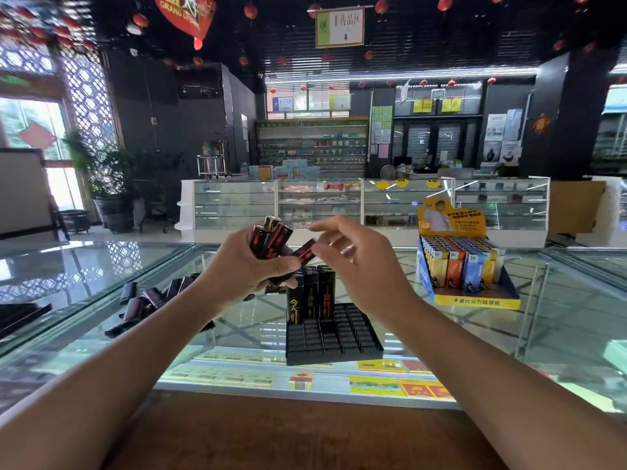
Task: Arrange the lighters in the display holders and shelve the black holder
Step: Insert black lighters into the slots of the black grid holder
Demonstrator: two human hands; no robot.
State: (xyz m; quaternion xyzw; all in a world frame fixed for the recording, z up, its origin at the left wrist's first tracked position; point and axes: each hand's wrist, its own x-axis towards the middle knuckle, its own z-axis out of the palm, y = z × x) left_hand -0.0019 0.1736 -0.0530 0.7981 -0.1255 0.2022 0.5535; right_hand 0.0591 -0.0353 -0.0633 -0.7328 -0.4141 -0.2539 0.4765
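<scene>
Clutching bundled lighters (271,240), the left hand (242,269) meets the right hand (361,266) pinching one lighter (305,253).

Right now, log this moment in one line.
left hand grips lighter bundle | right hand pinches single lighter | black holder partly filled, on glass counter | loose lighters lying left

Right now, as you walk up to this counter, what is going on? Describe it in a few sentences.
A person is sorting black lighters at a glass counter. The left hand grips a bunch of lighters, and the right hand pinches a single lighter beside it. The black holder below has a few upright lighters at its back; most slots are empty. Loose lighters lie to the left.
</scene>
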